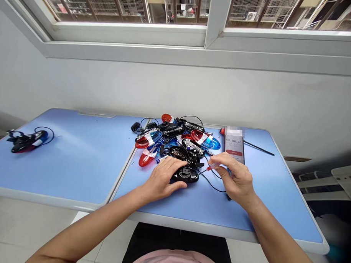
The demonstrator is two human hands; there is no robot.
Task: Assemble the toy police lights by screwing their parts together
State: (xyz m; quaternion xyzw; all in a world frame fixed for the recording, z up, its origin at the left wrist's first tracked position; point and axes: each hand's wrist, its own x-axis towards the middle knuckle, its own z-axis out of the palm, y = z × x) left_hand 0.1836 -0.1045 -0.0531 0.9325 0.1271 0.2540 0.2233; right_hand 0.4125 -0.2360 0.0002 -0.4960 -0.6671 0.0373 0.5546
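My left hand (pixel 165 177) lies curled over a black oval housing (pixel 186 174) with a round slotted grille, thumb at its near edge and fingers at its far side. In my right hand (pixel 234 177) is a small screwdriver (pixel 211 167) with a red and clear handle, gripped between thumb and fingers. Its thin shaft slants down to the left towards the housing; whether the tip touches it I cannot tell. A black cable (pixel 212 185) runs from the housing to below my right hand. Just behind the housing sits another black shell (pixel 182 153).
Red-and-blue bicycle light units (pixel 205 139) are heaped with cables behind my hands. A phone (pixel 234 145) showing a timer lies to the right, near a black strap (pixel 258 148). One black, red and blue unit (pixel 29 141) rests on the left table (pixel 85 163).
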